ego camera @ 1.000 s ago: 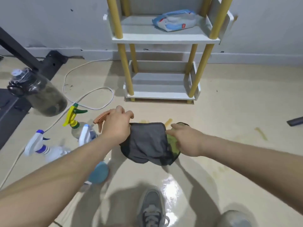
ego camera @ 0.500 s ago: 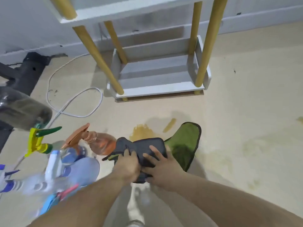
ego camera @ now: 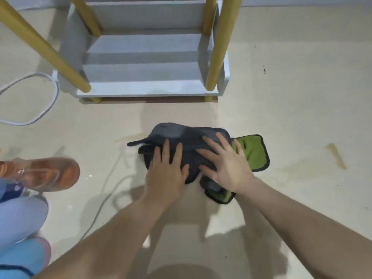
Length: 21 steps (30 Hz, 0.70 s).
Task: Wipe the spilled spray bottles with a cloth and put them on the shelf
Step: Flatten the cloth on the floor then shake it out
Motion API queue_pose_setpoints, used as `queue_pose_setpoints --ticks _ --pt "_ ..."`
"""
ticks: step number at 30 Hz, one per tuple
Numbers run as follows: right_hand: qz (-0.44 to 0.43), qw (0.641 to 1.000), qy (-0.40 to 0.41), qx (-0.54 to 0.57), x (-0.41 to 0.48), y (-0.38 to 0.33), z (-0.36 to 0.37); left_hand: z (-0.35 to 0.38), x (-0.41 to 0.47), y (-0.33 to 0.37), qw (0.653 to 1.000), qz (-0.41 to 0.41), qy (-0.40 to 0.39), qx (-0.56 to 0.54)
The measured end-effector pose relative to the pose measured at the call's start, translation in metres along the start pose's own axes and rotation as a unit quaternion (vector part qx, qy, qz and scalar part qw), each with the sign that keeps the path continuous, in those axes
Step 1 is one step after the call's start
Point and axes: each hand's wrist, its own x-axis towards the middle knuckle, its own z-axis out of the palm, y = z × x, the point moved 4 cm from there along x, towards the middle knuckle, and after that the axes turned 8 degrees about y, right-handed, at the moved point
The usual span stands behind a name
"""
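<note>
Now pressing the cloth (ego camera: 177, 132) flat against the floor (ego camera: 302, 101), just before the shelf (ego camera: 149, 90).
Left hand (ego camera: 167, 172) and right hand (ego camera: 227, 168) side by side, palms down, fingers (ego camera: 166, 150) straight and spread (gripping nothing); orange spray bottle (ego camera: 48, 174) lying apart at left.

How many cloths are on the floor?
2: a dark grey cloth under the left hand and right hand, and a green cloth partly beneath it, showing at right. Another could hide underneath.

- Bare floor (ego camera: 112, 121) is left open between cloth (ego camera: 181, 135) and shelf (ego camera: 149, 91).
- Shelf front is framed by yellow posts (ego camera: 216, 47); the gap between is open.
- Left side is blocked by orange bottle (ego camera: 46, 174) and cable (ego camera: 56, 93).
</note>
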Motion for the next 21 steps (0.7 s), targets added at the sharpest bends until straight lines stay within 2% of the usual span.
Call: queue_pose_setpoints --ticks 4,9,12,15,16,18,21 --pt "0.108 0.994 -0.011 -0.017 -0.048 0.110 -0.022 0.015 0.001 0.114 0.991 0.126 -0.020 -0.047" --pt "0.237 0.971 0.014 0.007 -0.105 0.213 -0.034 0.029 0.019 0.223 0.974 0.197 -0.051 -0.103" --pt "0.367 0.927 0.067 0.046 -0.131 0.240 -0.034 0.043 0.026 0.260 0.955 0.266 -0.095 -0.094" --pt "0.452 0.878 0.124 0.102 -0.136 0.210 -0.026 0.029 0.033 0.261 0.959 0.234 -0.067 -0.143" --pt "0.442 0.881 0.133 0.106 -0.139 0.187 -0.021 0.019 0.033 0.251 0.964 0.195 -0.059 -0.168" --pt "0.366 0.915 0.142 0.098 -0.153 0.131 -0.010 0.008 0.025 0.218 0.971 0.148 -0.045 -0.184" --pt "0.233 0.962 0.103 0.098 -0.176 0.043 0.014 0.001 -0.010 0.143 0.984 0.125 -0.082 -0.099"
